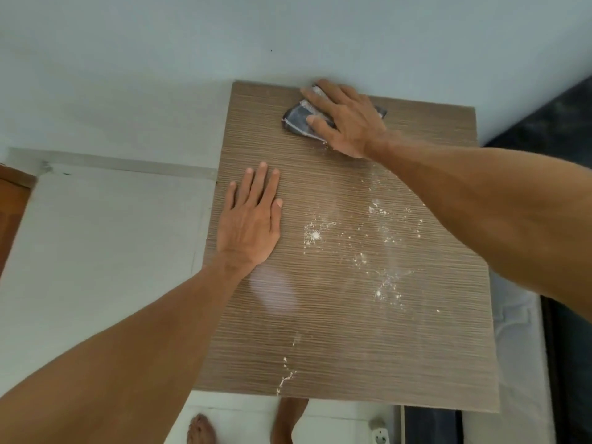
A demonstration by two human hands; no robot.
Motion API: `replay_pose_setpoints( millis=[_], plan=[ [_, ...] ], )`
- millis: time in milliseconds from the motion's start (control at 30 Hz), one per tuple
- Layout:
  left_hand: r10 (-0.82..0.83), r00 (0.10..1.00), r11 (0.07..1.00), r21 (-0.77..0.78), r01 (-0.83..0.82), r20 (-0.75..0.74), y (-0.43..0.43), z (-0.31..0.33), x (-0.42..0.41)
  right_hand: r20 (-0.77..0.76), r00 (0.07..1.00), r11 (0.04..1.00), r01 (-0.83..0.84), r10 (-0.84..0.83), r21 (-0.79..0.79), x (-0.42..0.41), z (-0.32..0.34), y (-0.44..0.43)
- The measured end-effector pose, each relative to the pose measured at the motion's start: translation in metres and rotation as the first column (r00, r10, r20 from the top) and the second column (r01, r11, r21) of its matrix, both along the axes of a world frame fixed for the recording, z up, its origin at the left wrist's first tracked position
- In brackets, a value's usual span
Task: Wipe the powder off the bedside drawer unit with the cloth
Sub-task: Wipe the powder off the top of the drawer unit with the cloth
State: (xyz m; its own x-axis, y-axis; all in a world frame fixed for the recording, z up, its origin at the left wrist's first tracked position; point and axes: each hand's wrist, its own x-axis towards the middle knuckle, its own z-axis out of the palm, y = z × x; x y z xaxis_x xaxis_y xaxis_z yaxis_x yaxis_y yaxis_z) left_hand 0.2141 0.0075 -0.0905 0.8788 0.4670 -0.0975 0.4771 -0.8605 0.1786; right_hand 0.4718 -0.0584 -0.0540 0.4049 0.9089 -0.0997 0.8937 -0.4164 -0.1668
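Observation:
The bedside drawer unit (336,347) shows its brown ribbed wooden top, seen from above. White powder (378,245) lies scattered over the middle and right of the top, with a thin trail near the front edge. A dark grey cloth (298,118) with a pale border sits at the far edge of the top, near the wall. My right hand (346,120) presses flat on the cloth, covering most of it. My left hand (253,219) rests flat on the left part of the top, fingers together, holding nothing.
A pale wall (288,36) runs right behind the unit. White floor tiles (105,251) lie to the left. A dark bed edge (551,129) stands at the right. My bare feet (200,427) and a white power socket (379,434) are below the front edge.

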Motion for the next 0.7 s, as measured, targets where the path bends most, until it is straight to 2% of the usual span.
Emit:
replay_pose_setpoints(
  millis=[200, 367, 567, 700],
  plan=[
    [0.012, 1.000, 1.000, -0.015, -0.013, -0.027, -0.001, 0.003, 0.001, -0.007, 0.997, 0.997, 0.072, -0.073, -0.041, -0.013, -0.012, -0.002],
    [0.014, 0.999, 1.000, -0.022, -0.015, -0.048, -0.001, 0.004, 0.002, -0.030, 0.975, 0.974, 0.217, -0.219, -0.066, -0.035, -0.012, -0.005],
    [0.001, 1.000, 0.999, -0.034, -0.002, -0.030, 0.001, 0.004, 0.001, -0.031, 0.989, 0.989, 0.145, -0.146, -0.034, -0.080, -0.013, -0.031],
    [0.013, 1.000, 0.998, -0.061, -0.012, 0.015, 0.001, 0.007, 0.000, -0.061, 0.983, 0.985, 0.174, -0.174, -0.007, -0.121, -0.017, -0.052]
  ],
)
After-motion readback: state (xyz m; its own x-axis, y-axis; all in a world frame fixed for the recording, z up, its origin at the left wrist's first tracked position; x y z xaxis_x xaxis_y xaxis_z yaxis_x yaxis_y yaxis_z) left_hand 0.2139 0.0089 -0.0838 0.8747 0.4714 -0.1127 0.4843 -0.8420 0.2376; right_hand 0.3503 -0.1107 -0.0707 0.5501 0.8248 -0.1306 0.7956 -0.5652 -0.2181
